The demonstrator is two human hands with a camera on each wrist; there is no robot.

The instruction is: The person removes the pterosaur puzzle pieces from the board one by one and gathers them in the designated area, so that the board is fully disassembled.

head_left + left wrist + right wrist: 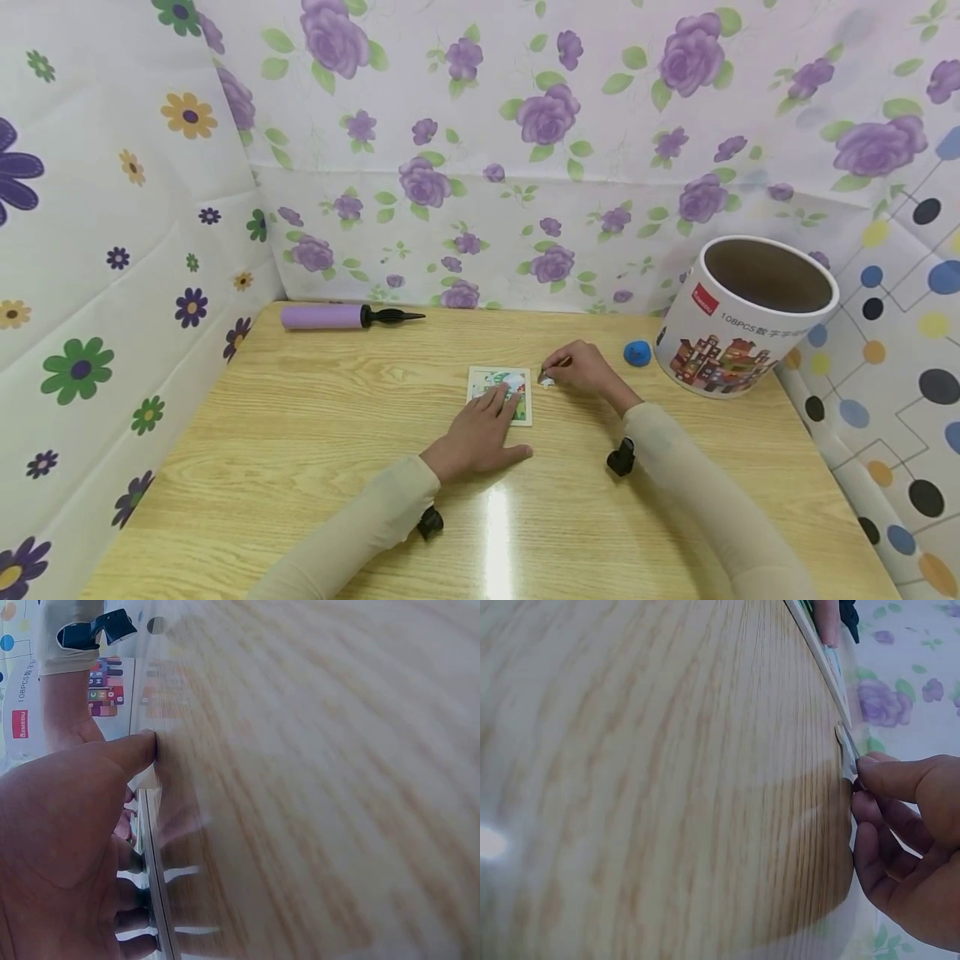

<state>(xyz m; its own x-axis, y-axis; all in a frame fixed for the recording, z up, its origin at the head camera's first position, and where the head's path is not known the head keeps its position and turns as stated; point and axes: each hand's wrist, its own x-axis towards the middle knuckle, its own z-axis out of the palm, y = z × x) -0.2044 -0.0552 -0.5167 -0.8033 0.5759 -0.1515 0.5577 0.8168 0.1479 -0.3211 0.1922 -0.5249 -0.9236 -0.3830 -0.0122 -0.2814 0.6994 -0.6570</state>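
A small square jigsaw puzzle point(482, 380) with a pale frame and a colourful picture lies flat on the table. My left hand point(480, 433) rests on it, its extended fingers over the picture and the thumb spread out to the right; part of the picture is hidden beneath. Just right of the frame, my right hand point(583, 368) pinches a small puzzle piece point(847, 750) between thumb and fingertips. The piece is tilted, with its lower edge close to the tabletop. In the left wrist view, the fingertips reach over the thin puzzle board point(152, 862).
A large white printed bucket point(720, 333) stands at the right, with a small blue lump point(637, 353) beside it. A purple hand pump point(326, 317) with a black nozzle lies at the back left. Flowered cloth point(450, 167) hangs behind the wooden table point(315, 433).
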